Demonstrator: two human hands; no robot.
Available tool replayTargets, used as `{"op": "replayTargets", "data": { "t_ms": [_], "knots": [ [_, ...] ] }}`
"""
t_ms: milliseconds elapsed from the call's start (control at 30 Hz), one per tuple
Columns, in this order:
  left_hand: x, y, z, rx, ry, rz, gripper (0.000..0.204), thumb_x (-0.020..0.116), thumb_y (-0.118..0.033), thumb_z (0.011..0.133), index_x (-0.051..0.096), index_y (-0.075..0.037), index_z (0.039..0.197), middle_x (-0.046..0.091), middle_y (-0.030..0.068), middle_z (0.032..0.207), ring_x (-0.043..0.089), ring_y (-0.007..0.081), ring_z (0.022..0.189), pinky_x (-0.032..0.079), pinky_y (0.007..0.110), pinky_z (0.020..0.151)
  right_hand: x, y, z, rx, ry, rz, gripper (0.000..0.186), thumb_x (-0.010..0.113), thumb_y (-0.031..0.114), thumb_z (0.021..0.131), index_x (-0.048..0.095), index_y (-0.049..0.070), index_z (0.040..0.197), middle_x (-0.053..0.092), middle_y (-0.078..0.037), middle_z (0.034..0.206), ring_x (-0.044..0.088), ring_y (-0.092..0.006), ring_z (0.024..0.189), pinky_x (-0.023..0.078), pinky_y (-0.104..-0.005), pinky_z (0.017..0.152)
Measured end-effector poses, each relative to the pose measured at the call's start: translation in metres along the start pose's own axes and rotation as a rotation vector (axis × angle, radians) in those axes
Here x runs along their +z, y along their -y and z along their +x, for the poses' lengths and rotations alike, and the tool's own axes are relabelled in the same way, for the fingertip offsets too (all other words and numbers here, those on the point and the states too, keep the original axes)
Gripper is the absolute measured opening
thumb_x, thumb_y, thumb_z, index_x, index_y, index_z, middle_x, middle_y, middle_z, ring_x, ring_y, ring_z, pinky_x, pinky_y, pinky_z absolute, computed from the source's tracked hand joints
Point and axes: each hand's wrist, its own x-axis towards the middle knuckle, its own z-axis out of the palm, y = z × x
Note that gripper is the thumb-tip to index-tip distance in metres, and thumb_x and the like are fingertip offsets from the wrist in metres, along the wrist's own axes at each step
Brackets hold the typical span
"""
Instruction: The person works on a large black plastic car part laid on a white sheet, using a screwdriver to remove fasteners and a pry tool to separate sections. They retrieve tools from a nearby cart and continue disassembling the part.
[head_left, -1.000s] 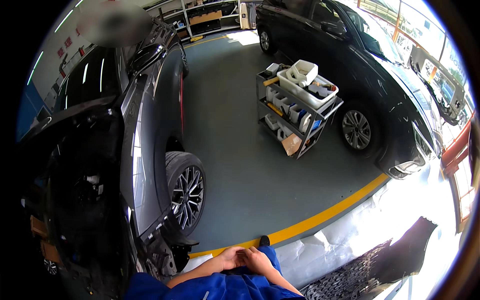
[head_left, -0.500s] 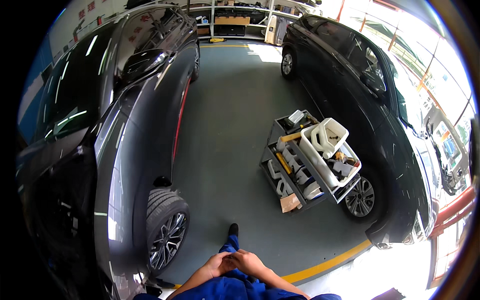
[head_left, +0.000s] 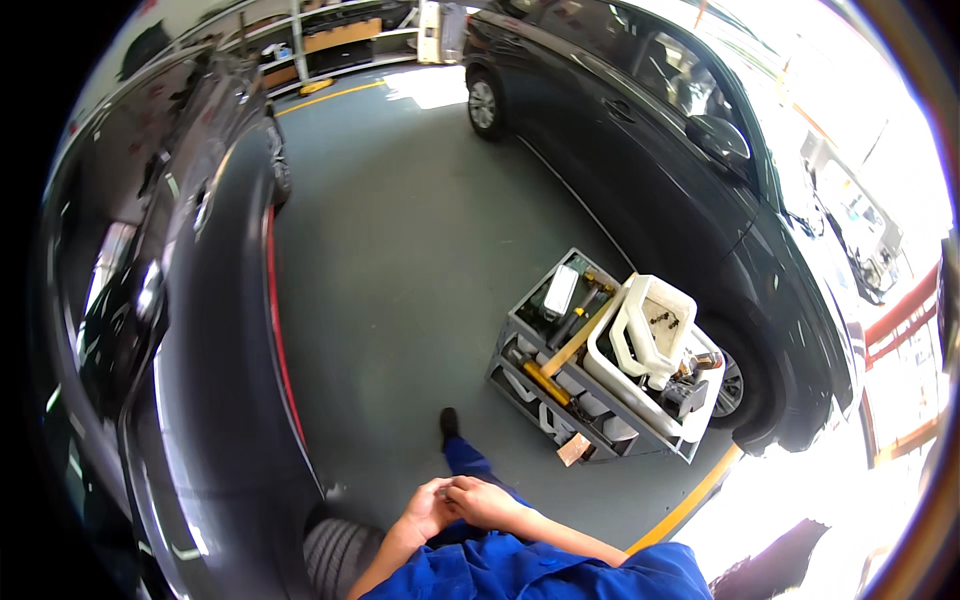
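Note:
My left hand (head_left: 428, 508) and my right hand (head_left: 484, 502) meet in front of my waist, above my blue trousers. The right hand lies over the left one's fingers, and both are closed. Whatever may be between them is hidden. Ahead to the right, apart from my hands, stands a grey tool cart (head_left: 515, 330). On its top are a white tub (head_left: 640, 405), a cut-open white jug (head_left: 632, 350) with small dark bits inside, and a silver box (head_left: 560, 292). A yellow-handled tool (head_left: 545, 384) lies on a lower level.
A dark car (head_left: 215, 400) runs along my left, its front tyre (head_left: 340, 550) close by my left forearm. Another dark car (head_left: 620, 150) stands at the right, behind the cart. Shelving (head_left: 298, 45) lines the back wall. A yellow floor line (head_left: 690, 505) passes the cart's near side.
I have stepped forward, nearer the cart, and the view has turned right. The left car's wheel has slid toward the lower edge. My hands remain together.

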Motion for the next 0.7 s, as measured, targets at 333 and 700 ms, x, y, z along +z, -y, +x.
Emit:
{"op": "replayTargets", "data": {
  "t_ms": [333,700],
  "knots": [
    [-0.004,-0.385,0.061,0.325,-0.051,-0.007,0.028,0.052,-0.027,0.104,0.063,-0.005,0.118,0.070,0.0095,0.106,0.069,0.0237,0.093,0.059,0.039,0.086,-0.055,-0.114,0.432,0.061,0.399,0.423,0.030,0.064,0.015,0.089,0.066,-0.002,0.113,0.068,-0.021,0.106,0.069,-0.0329,0.097,0.056,-0.0415,0.085],
    [-0.075,-0.799,0.154,0.792,-0.656,0.088,0.025,0.062,-0.027,0.101,0.063,-0.004,0.110,0.071,0.0064,0.098,0.069,0.0136,0.089,0.054,0.026,0.076,-0.110,-0.241,0.898,0.645,0.352,1.859,0.011,0.066,0.008,0.091,0.065,-0.001,0.096,0.064,-0.013,0.099,0.062,-0.0252,0.093,0.053,-0.0315,0.078]
  ]
}}
